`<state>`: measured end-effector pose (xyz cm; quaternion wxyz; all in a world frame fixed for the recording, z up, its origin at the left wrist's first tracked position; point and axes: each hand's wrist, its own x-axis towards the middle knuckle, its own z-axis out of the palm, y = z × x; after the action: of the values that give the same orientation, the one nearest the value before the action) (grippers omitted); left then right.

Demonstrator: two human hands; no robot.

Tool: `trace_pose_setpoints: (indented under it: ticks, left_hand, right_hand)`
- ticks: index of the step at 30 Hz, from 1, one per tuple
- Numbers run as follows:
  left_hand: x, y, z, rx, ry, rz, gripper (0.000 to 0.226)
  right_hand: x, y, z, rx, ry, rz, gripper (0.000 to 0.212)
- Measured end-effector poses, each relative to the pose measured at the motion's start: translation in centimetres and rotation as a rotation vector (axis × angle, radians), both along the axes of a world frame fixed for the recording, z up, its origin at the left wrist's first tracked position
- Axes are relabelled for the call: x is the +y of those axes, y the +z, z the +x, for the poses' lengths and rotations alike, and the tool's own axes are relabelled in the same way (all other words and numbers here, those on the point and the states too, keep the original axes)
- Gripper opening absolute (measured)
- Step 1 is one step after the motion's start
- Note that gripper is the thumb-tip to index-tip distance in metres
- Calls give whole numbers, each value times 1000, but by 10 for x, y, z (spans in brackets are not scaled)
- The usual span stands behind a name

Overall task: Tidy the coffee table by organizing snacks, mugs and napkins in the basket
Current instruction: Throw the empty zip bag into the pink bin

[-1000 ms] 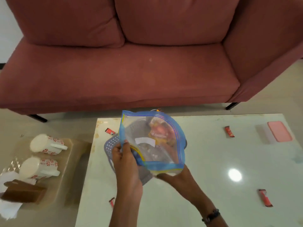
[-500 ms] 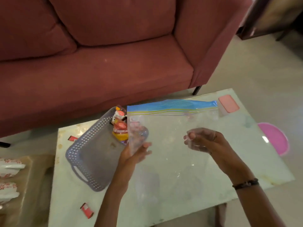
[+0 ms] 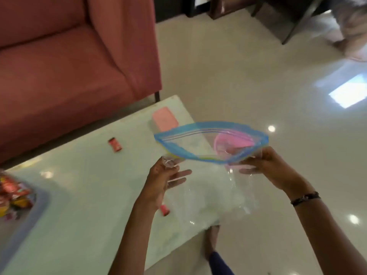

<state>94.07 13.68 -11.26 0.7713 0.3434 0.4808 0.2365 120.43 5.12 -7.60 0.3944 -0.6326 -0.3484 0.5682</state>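
Observation:
I hold a clear zip bag with a blue seal strip over the right end of the pale coffee table. Its mouth gapes open and it looks empty. My left hand grips the bag's left side, my right hand pinches its right edge. The grey perforated basket lies at the far left edge of the frame with colourful snack packets in it. Two small red snack packets rest on the table, one far, one by my left wrist.
A pink flat box sits at the table's far right corner. A pink round object shows through the bag, on the floor. The red sofa stands behind the table. My foot is on the glossy floor beside the table's right edge.
The view has swung right. The bag, first held above the basket with snacks showing behind it, is now carried right of the basket, empty, mouth spread between both hands.

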Motion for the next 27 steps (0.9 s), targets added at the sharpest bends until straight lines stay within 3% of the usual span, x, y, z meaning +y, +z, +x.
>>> trace_pose_setpoints:
  ticks: [6, 8, 9, 13, 16, 19, 24, 27]
  left_hand:
    - [2, -35, 117, -11, 45, -111, 34]
    - [4, -43, 137, 48, 42, -110, 34]
    - [4, -46, 144, 80, 28, -100, 34]
    - [7, -58, 166, 115, -6, -77, 30]
    - [10, -71, 181, 129, -34, -63, 26]
    - [13, -90, 194, 140, -71, -39, 26]
    - [19, -135, 214, 198, -169, 67, 25]
    - [23, -165, 227, 304, -308, 173, 25]
  right_hand:
    - [-4, -22, 121, -103, -28, 102, 29]
    - [0, -39, 140, -222, -98, 100, 8]
    - [3, -53, 147, -301, -156, 84, 8]
    - [24, -123, 146, -535, -495, -35, 33]
    - [38, -175, 131, -626, -582, -91, 43]
    - [39, -226, 115, -692, -428, -192, 43]
    - [34, -303, 108, -891, 138, -319, 34]
    - [47, -328, 110, -1024, 336, -330, 32]
